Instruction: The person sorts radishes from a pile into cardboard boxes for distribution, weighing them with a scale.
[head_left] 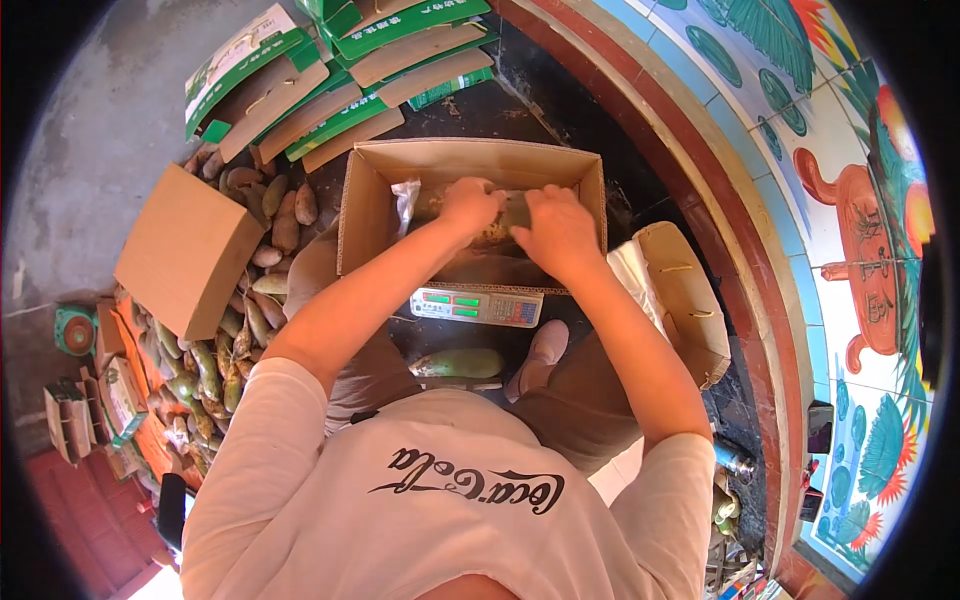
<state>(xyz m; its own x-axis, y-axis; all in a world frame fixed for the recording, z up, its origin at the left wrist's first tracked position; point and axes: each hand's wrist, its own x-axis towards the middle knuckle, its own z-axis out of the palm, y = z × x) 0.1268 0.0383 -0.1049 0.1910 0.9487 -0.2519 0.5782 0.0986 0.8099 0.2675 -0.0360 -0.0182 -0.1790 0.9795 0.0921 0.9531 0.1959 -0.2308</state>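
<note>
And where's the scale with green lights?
In the head view, the scale is central, along the near edge of the open box, beyond the green vegetable.

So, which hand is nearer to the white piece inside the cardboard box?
Left. The left hand is a little right of the white piece; the right hand is farther right, past the left one.

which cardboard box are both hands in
The open brown cardboard box just beyond the digital scale's panel: the only one with the left hand and right hand inside.
</note>
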